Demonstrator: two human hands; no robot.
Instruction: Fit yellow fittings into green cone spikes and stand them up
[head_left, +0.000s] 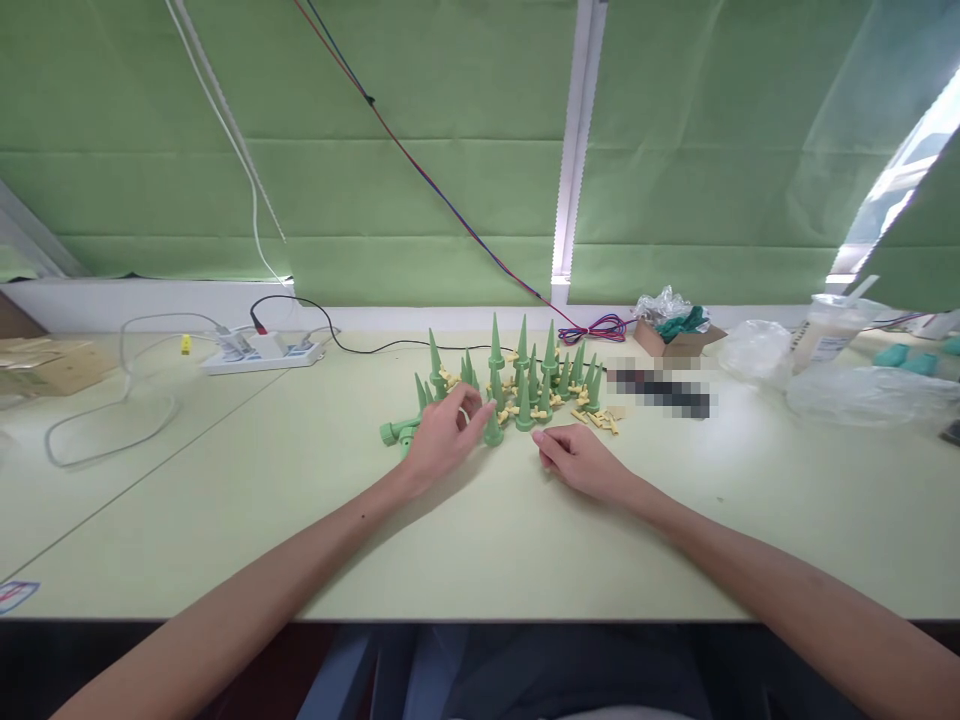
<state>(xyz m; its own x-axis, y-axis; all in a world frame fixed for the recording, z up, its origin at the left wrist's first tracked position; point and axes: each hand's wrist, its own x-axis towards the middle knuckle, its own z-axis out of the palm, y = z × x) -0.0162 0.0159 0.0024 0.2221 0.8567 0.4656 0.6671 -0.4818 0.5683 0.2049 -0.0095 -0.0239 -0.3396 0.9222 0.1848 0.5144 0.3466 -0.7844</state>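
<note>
My left hand (441,438) is at the left front of a group of upright green plastic spikes. Its fingers curl in, and the thumb lies against the front spike (493,432), gripping its upper part; the fingertips are partly hidden. My right hand (579,460) rests on the table to the right, fingers closed in a pinch; whatever they hold, if anything, is hidden. Between the hands another green spike (524,412) stands with a yellow piece at its base. Small loose yellow pieces (600,420) lie beyond my right hand. Left of my left hand, a green part (391,432) lies sideways.
A white power strip (262,355) with cables is at the back left, near a cardboard box (56,367). At the back right are a small open box (679,340), a plastic cup (829,335) and clear plastic bags (874,395). A blurred dark object (660,392) lies beyond my right hand.
</note>
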